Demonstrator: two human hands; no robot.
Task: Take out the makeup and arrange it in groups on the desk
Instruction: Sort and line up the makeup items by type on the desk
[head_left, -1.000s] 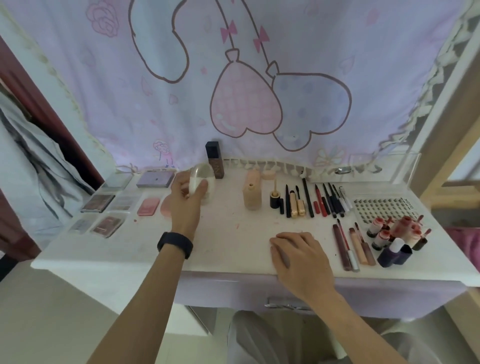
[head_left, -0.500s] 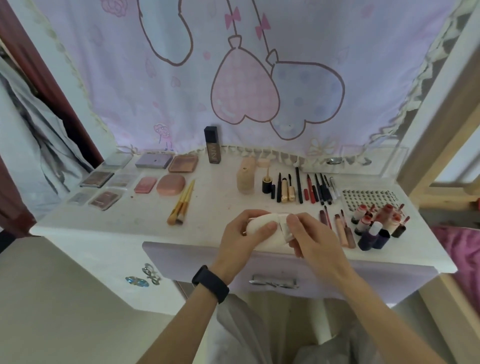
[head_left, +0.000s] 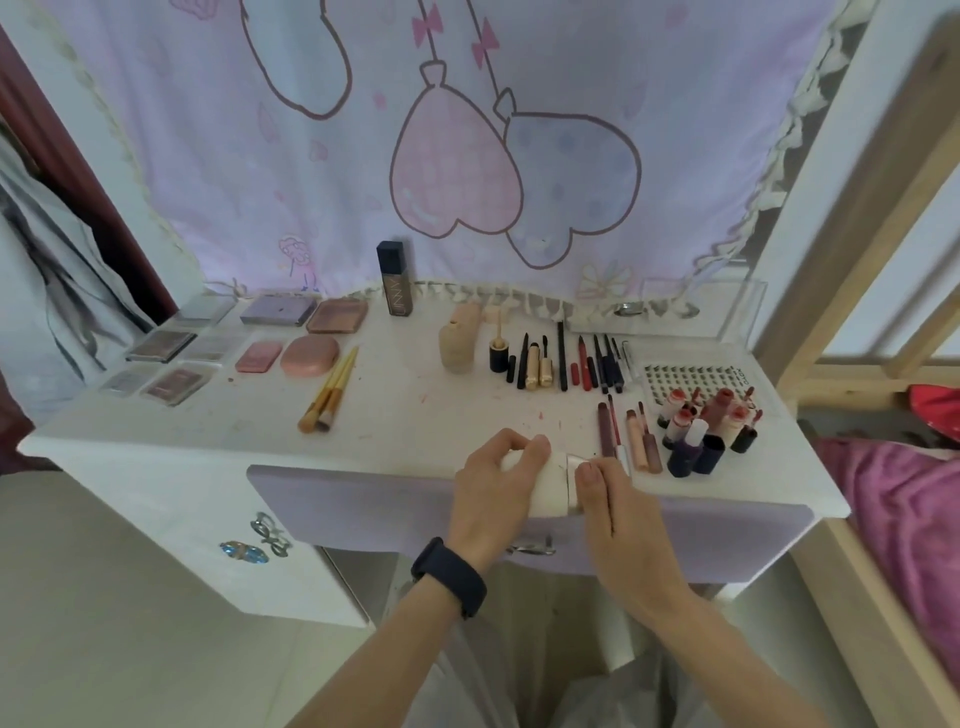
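My left hand (head_left: 493, 486) has its fingers (head_left: 535, 447) curled over the left end of a white pouch (head_left: 549, 491) and grips it. The pouch sits at the front edge of the counter (head_left: 415, 415), just above the lilac drawer front (head_left: 363, 501). My right hand (head_left: 621, 514) meets the pouch's right end, its fingers (head_left: 589, 475) straight and pressed together, tips against a clear flap there. The thumb is hidden, so I cannot tell whether that hand pinches the flap or only touches it. A dark band (head_left: 450, 577) wraps my left wrist.

The makeup lies in groups across the counter:
- Flat palettes (head_left: 161, 345) are at the far left.
- A pink compact (head_left: 310, 355) sits to the right of them.
- Gold-handled brushes (head_left: 328, 395) lie slanted just right of the compact.
- A dark bottle (head_left: 397, 278) stands upright at the back, against the curtain (head_left: 467, 130).
- A beige bottle (head_left: 460, 340) stands near the middle.
- A row of pencils (head_left: 571, 361) lies to its right.
- Slim gloss tubes (head_left: 629, 436) lie near my right hand.
- A cluster of small bottles (head_left: 711, 421) stands beside the tubes, in front of a lash sheet (head_left: 691, 379).
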